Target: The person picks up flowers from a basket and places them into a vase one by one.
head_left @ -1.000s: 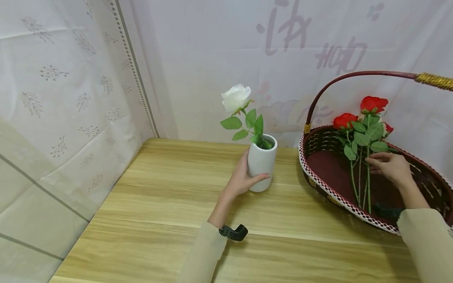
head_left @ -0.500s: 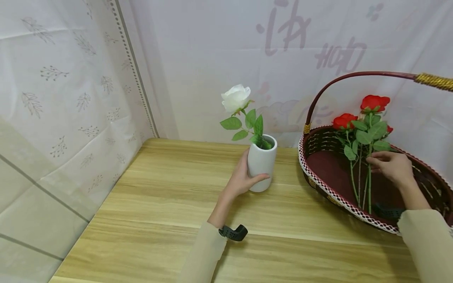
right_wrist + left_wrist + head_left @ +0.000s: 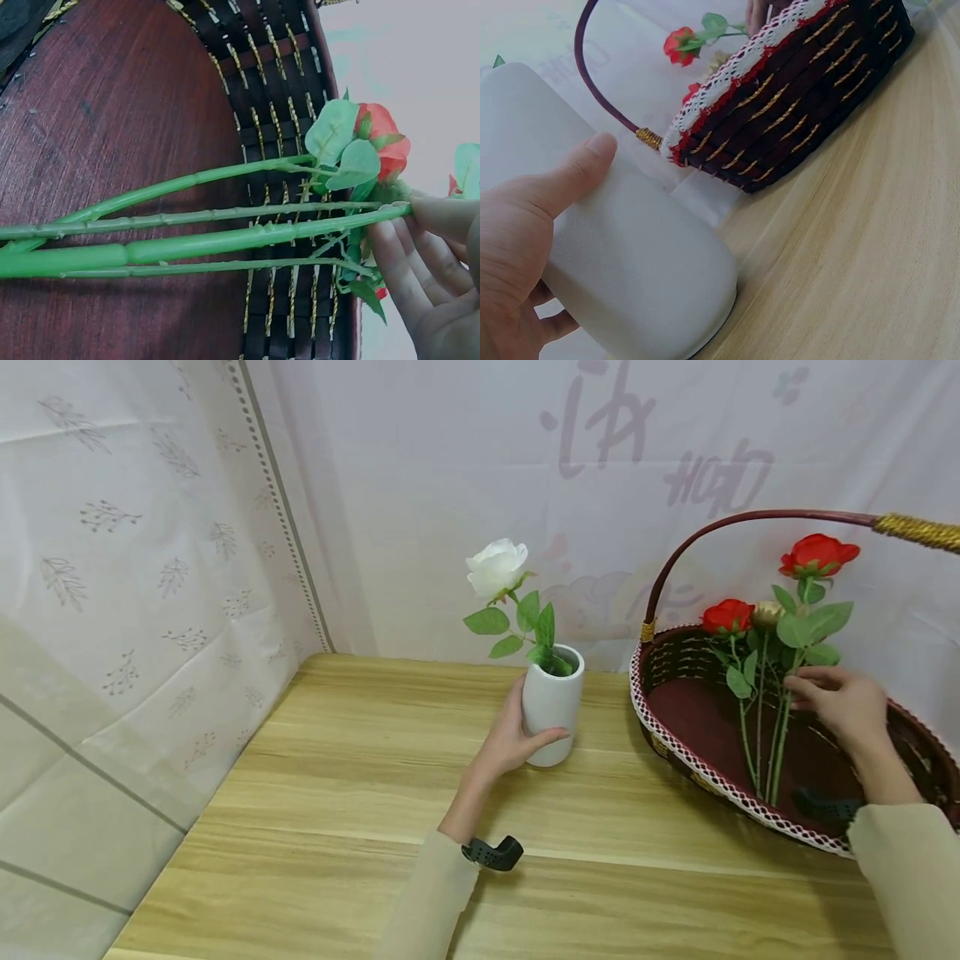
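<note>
Red rose (image 3: 818,554): stem axis, one to seven o'clock
Right hand (image 3: 849,703): fingertips pinching that stem
Vase (image 3: 553,708): right hand's nine o'clock
Left hand (image 3: 513,735): curled round vase

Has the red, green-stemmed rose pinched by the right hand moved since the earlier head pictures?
Yes: the red, green-stemmed rose has moved up and rightward against the dark woven basket.
</note>
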`<action>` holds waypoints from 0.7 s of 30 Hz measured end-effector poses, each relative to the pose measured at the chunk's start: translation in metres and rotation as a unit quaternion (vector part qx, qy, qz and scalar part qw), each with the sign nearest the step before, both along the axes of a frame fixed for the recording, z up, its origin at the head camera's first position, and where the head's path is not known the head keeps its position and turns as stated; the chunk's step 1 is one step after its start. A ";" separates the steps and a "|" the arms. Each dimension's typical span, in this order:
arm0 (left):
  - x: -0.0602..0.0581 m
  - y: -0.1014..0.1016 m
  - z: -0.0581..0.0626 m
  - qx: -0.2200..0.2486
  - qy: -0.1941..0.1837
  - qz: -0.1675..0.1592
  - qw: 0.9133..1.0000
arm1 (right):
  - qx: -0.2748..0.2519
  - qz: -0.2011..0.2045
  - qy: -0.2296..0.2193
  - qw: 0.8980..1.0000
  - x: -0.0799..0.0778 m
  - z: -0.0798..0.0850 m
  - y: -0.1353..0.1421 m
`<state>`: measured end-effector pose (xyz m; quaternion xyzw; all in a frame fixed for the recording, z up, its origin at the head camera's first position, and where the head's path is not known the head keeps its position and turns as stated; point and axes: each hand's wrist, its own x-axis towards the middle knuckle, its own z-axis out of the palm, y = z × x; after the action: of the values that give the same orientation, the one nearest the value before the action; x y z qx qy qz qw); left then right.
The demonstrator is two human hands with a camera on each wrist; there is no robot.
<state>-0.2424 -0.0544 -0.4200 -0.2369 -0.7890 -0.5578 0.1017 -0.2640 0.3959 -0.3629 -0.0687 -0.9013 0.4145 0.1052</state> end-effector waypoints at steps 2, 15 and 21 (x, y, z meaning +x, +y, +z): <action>0.000 0.000 0.000 -0.001 0.001 0.001 1.000 | -0.009 -0.007 0.011 1.000 0.000 0.003 -0.002; 0.000 0.000 0.002 0.002 0.004 -0.001 1.000 | -0.227 -0.035 0.108 0.967 0.000 0.031 -0.015; -0.002 0.000 0.000 -0.001 0.005 0.000 1.000 | -0.278 -0.033 0.149 0.948 -0.001 0.040 -0.026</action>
<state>-0.2441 -0.0543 -0.4199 -0.2396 -0.7890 -0.5558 0.1057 -0.2650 0.3696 -0.3229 -0.0628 -0.7214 0.6508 0.2284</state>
